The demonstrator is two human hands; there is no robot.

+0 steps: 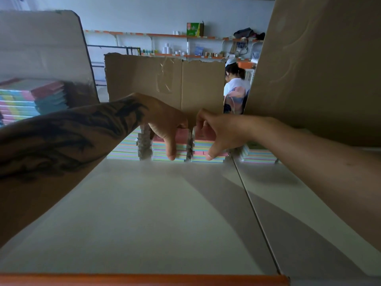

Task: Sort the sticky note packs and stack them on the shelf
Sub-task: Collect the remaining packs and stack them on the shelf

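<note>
- Both arms reach to the back of the white shelf (144,213), where packs sit in a row against the cardboard backing (165,79).
- L hand (165,122): fingers over the top of the centre stack (181,149), thumb down its front face — gripping/squaring it, not lifting as far as I can tell.
- R hand (214,131): same grip on the right-centre stack (206,156), fingers curled over the top edge, thumb at the front near the base.
- The two stacks are side by side, near touching; crinkly wrap seam between them.
- Left stack (125,150) just beside, partly hidden behind L forearm. Another stack (257,154) sits past the shelf seam on the next panel, near R wrist.
- Key relation: packs lie flat, long axis running L-R along the back; both stacks are directly under and ahead of the hands, one hand each. Any push goes straight back toward the cardboard.
- Judgement: aligning step, row partly built; front of the shelf not yet filled.
- More packs (31,100) piled far left, L arm nearer to them.
- Risk: wrap is slick, the top pack could slide off when let go.
- Bkgd: a person seated (235,87), wall shelves w/ stock.
</note>
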